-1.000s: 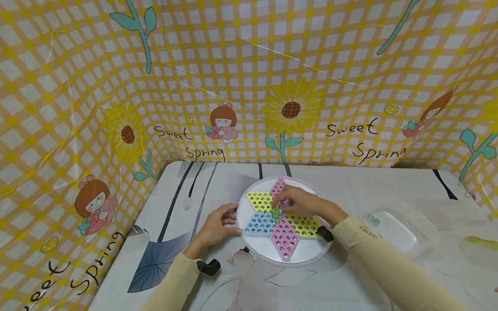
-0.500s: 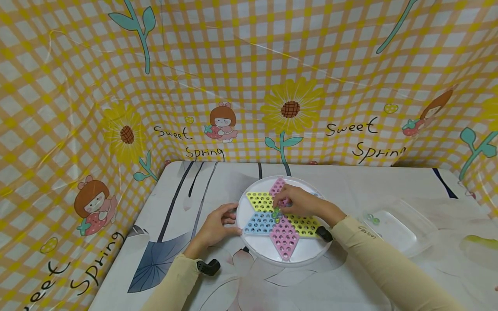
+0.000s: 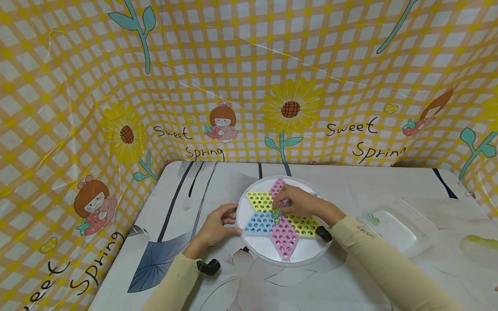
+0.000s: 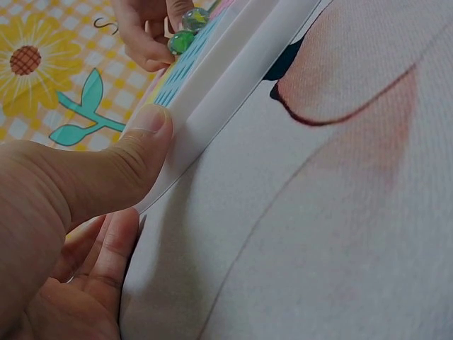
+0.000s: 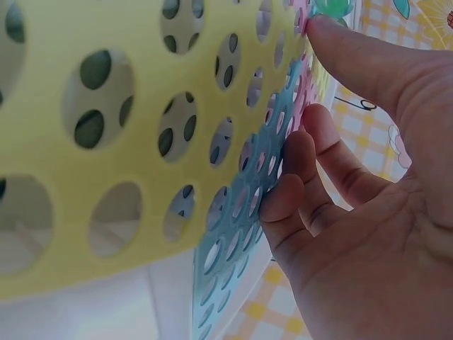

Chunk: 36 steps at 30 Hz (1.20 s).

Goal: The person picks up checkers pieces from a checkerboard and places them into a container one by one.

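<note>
On the tabletop (image 3: 186, 203), toward the middle and nearer the far edge, a round white tray (image 3: 258, 246) carrying a star-shaped peg board (image 3: 285, 235) of yellow, blue and pink perforated panels. At the tray's left rim, the left hand (image 3: 215, 226), thumb pressed on the raised white edge and fingers tucked beneath it in the left wrist view, so a grip closed around the rim. Over the centre of the star, the right hand (image 3: 301, 201), fingertips bent down onto the board just beside a small cluster of green glass marbles (image 3: 276, 213); whether that grip pinches a marble cannot be told, since the wrist view shows only curled fingers resting against the holes. Near the right edge of the tabletop, a clear plastic container (image 3: 400, 233) with two more marbles at its far left corner. Behind and around, a yellow checked backdrop (image 3: 249, 65) with sunflowers.
</note>
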Each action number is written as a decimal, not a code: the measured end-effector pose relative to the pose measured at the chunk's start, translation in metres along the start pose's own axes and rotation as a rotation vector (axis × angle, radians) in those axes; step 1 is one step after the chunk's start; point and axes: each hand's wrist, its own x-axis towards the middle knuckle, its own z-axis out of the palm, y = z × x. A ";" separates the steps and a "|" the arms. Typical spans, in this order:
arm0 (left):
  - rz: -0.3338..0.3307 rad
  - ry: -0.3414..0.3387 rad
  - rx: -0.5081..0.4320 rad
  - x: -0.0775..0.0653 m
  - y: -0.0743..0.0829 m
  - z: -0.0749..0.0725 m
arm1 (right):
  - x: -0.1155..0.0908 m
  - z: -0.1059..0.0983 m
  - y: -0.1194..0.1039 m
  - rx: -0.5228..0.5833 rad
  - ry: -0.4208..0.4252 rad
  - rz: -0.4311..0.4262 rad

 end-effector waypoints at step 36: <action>0.016 -0.029 0.022 0.000 -0.001 0.000 | -0.017 -0.018 -0.010 0.033 0.098 -0.040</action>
